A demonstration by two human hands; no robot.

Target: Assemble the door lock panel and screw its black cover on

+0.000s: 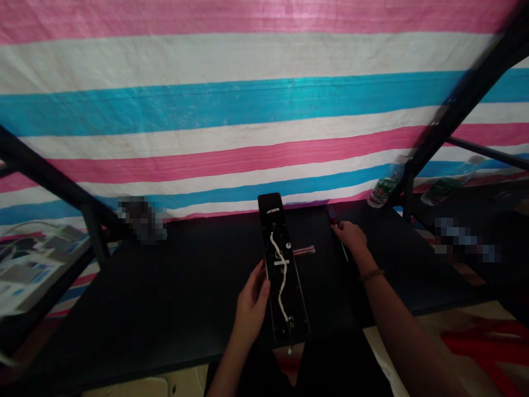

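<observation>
A long black panel-like device (293,292) stands tilted at the table's middle, with a white cable (282,284) running along its face. My left hand (252,300) grips its left edge, thumb on the near side. To the right, my right hand (351,236) has its fingers on a screwdriver (333,215) with a dark red handle and thin metal shaft, lying against the black table. A small clear bag with reddish contents (305,251) lies between the device and my right hand.
The black table (198,286) backs onto a striped sheet (248,105). Plastic bottles (384,190) stand at the back right beside a dark metal frame (430,143). A blurred object (142,219) is at the back left. White boxes and cables (37,264) sit far left.
</observation>
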